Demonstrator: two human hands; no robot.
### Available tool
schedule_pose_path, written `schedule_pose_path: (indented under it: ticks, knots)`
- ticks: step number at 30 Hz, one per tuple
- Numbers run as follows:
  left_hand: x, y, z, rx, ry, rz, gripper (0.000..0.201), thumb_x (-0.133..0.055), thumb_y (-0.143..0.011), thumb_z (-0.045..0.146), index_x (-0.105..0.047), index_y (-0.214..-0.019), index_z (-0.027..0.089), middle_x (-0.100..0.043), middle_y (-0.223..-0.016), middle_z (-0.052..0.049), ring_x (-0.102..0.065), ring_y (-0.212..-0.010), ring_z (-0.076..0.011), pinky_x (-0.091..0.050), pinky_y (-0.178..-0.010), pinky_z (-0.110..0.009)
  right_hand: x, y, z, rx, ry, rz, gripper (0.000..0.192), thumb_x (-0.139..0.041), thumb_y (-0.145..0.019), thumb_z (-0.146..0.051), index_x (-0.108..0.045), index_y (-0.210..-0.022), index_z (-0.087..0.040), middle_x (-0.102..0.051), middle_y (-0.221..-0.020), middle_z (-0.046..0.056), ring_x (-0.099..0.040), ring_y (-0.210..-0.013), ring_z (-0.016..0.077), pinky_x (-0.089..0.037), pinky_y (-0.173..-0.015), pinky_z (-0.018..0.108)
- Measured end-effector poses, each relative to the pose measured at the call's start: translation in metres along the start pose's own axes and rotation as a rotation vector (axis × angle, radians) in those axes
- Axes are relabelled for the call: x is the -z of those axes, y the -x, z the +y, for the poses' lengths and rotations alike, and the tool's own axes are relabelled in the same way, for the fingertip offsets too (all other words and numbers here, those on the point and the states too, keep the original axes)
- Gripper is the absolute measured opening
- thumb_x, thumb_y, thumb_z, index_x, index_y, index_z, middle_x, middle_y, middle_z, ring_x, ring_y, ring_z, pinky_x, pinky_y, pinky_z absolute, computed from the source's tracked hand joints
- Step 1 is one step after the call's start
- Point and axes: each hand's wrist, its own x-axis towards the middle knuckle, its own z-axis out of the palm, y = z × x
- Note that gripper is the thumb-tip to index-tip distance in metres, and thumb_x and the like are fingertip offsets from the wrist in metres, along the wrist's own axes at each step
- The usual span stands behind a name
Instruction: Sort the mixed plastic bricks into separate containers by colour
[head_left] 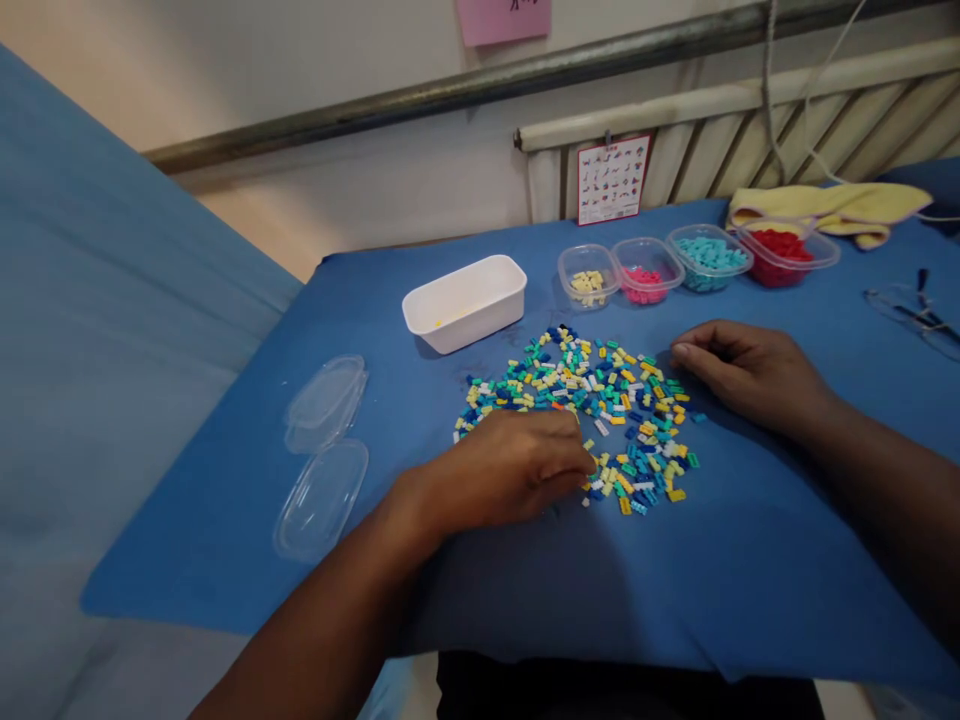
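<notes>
- The left hand lies knuckles-up on the near edge of the pile of small building bricks; its fingers are curled into the pieces, and whether they pinch one cannot be told.
- The right hand rests flat at the pile's right edge, fingers loose, holding nothing.
- The pile sits mid-desk on the blue desk cover, bare cloth lying near and right of it.
- A white tub stands just beyond the pile on the left; four small sorting tubs line the far side.
- Two clear lids lie near the left edge.
</notes>
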Motion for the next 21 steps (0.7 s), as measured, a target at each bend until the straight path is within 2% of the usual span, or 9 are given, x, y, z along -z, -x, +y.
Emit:
schedule_pose_path:
  ticks: [5, 9, 13, 17, 21]
  knots:
    - [-0.010, -0.003, 0.002, -0.060, -0.166, 0.000, 0.018, -0.057, -0.111, 0.019, -0.072, -0.103, 0.021, -0.071, -0.099, -0.004, -0.068, -0.093, -0.0170, -0.051, -0.077, -0.028, -0.001, -0.002, 0.006, 0.040, -0.010, 0.002, 0.026, -0.070, -0.096, -0.051, -0.080, -0.094, -0.027, -0.081, -0.084, 0.003, -0.071, -0.072, 0.0225, -0.054, -0.067, 0.036]
    - [-0.014, -0.004, 0.000, -0.077, -0.278, -0.017, 0.018, -0.057, -0.109, 0.015, -0.067, -0.094, 0.020, -0.069, -0.096, -0.003, -0.066, -0.090, -0.0169, -0.050, -0.075, -0.029, 0.000, -0.002, 0.007, 0.050, 0.000, 0.003, 0.023, -0.071, -0.096, -0.050, -0.079, -0.095, -0.028, -0.082, -0.086, 0.004, -0.072, -0.073, 0.0229, -0.055, -0.067, 0.037]
    - [-0.014, -0.002, 0.005, -0.090, -0.347, -0.054, 0.020, -0.052, -0.110, 0.015, -0.064, -0.094, 0.020, -0.068, -0.095, -0.004, -0.064, -0.087, -0.0174, -0.049, -0.073, -0.031, -0.001, -0.002, 0.006, 0.054, -0.014, 0.004, 0.023, -0.071, -0.097, -0.050, -0.079, -0.093, -0.029, -0.081, -0.084, 0.004, -0.072, -0.073, 0.0231, -0.055, -0.066, 0.037]
    - [-0.012, -0.003, 0.006, -0.020, -0.337, -0.047, 0.016, -0.053, -0.109, 0.019, -0.065, -0.100, 0.019, -0.067, -0.098, -0.005, -0.063, -0.086, -0.0180, -0.051, -0.074, -0.031, 0.000, -0.003, 0.003, 0.042, -0.007, 0.002, 0.023, -0.070, -0.096, -0.048, -0.079, -0.093, -0.028, -0.082, -0.084, 0.003, -0.071, -0.072, 0.0223, -0.054, -0.065, 0.036]
    - [-0.016, -0.013, 0.005, 0.080, -0.368, 0.070, 0.018, -0.051, -0.109, 0.019, -0.069, -0.106, 0.019, -0.067, -0.104, -0.007, -0.063, -0.089, -0.0179, -0.051, -0.075, -0.029, 0.000, -0.004, 0.001, 0.048, 0.015, -0.005, 0.022, -0.070, -0.096, -0.047, -0.080, -0.093, -0.027, -0.081, -0.083, 0.003, -0.070, -0.072, 0.0221, -0.053, -0.065, 0.036]
